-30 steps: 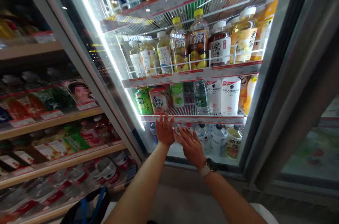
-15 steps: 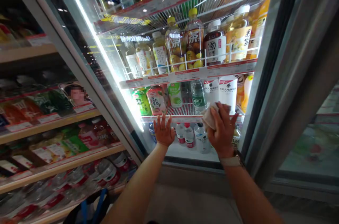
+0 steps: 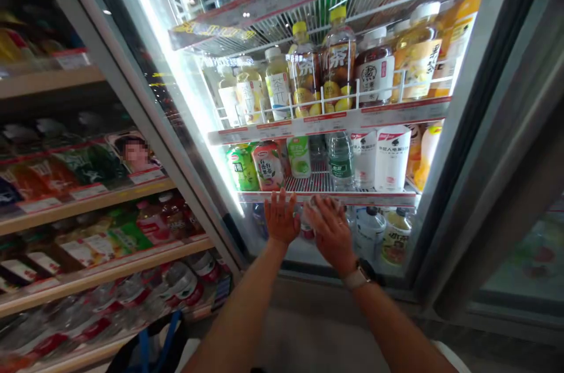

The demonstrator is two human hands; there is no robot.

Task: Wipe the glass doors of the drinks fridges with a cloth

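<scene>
A lit drinks cooler fills the middle, its glass door [image 3: 238, 232] apparently in front of the bottles. My left hand [image 3: 282, 220] is spread, fingers pointing up, with its palm toward the glass just below the lower price strip [image 3: 247, 198]. Close to its right, my right hand [image 3: 332, 229] presses a pale crumpled cloth [image 3: 312, 211] against the glass; the cloth shows at the fingertips and is partly hidden by them. A watch [image 3: 360, 275] is on my right wrist. Behind the glass stand a clear water bottle [image 3: 341, 158] and a red-labelled drink [image 3: 268, 164].
Open wooden shelves [image 3: 132, 267] with bottled drinks stand on the left. A dark bag with blue straps [image 3: 145, 343] sits at the lower left. The cooler's metal frame [image 3: 467, 97] runs down the right side, with another glass door [image 3: 520, 244] beyond.
My right hand has moved left and slightly down with the cloth, from in front of the white packages to beside my left hand. The view has shifted slightly; my left hand stays spread.
</scene>
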